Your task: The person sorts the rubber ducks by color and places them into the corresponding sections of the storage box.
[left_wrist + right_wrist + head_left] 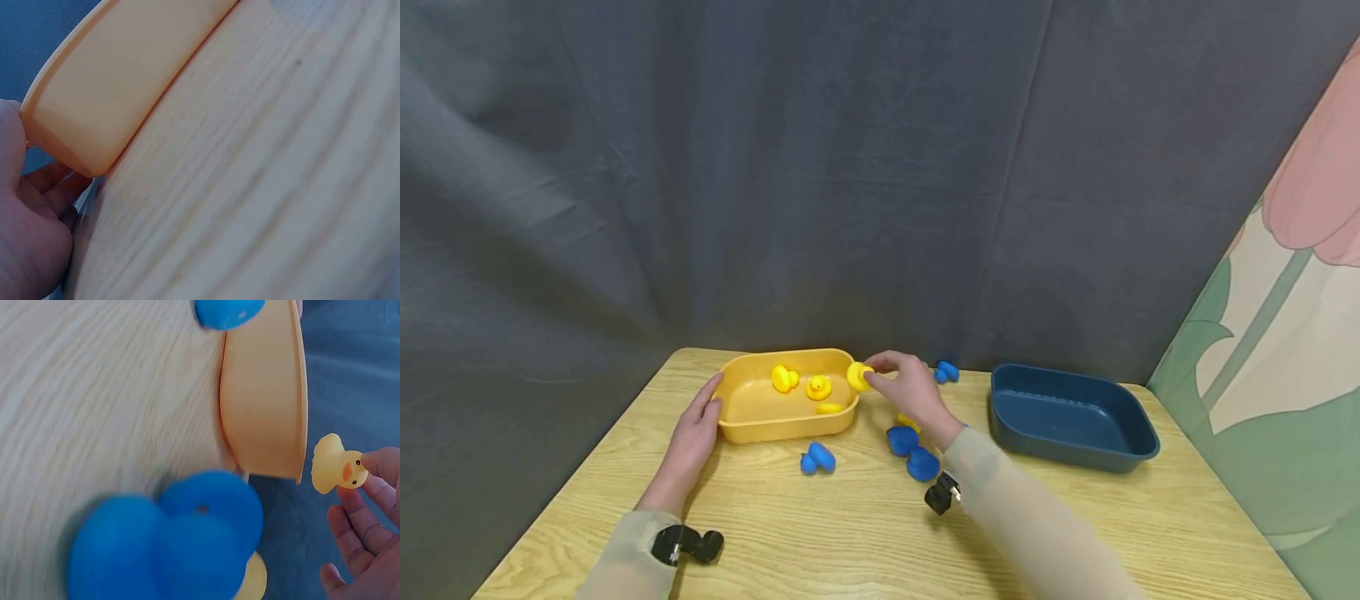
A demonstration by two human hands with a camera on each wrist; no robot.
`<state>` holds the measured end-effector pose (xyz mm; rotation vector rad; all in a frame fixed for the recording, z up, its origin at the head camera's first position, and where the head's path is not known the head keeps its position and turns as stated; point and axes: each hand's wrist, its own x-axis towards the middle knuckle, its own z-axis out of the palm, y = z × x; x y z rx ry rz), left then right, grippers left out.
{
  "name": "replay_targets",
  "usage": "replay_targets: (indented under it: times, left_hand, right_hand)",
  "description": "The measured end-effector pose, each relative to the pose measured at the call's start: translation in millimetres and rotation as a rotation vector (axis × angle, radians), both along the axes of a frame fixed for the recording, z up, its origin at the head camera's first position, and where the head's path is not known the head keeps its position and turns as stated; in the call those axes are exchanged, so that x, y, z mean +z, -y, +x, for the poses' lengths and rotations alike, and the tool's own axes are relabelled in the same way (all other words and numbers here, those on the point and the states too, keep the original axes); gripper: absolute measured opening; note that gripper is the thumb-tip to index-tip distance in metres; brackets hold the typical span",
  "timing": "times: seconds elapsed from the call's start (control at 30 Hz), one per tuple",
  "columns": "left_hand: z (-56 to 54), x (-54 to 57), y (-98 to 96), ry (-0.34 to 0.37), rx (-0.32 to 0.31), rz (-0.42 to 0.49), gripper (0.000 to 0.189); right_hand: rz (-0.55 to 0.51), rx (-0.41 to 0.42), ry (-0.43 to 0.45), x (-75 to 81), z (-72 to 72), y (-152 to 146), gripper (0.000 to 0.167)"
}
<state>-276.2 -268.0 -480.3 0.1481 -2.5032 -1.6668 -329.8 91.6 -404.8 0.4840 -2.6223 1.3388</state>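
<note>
My right hand (919,397) pinches a yellow rubber duck (858,376) between thumb and fingertips, up at the right rim of the yellow bin (782,428). In the right wrist view the held duck (331,464) is gripped by its head, its orange beak showing. At the bin's left end my left hand (691,435) holds the wall, thumb by the rim and fingers against the outside, as the left wrist view also shows. Inside the bin lie a tipped yellow duck (785,378), an upright one (818,387) and a third yellow piece (830,408), partly behind the front wall.
A blue duck (818,458) lies in front of the yellow bin. Two more blue ducks (922,464) sit below my right forearm, with a yellow duck (908,422) partly hidden behind them. Another blue duck (947,372) is near the back edge. A dark blue bin (1075,454) stands at right.
</note>
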Motion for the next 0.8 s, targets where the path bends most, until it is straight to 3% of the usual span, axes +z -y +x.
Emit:
replay_targets:
  times: [0.8]
  left_hand:
    - [-1.7,-0.6,1.0,0.001,-0.005,-0.015,0.06]
  right_hand:
    - [0.035,0.064,0.023,-8.5,8.9,46.2,0.024]
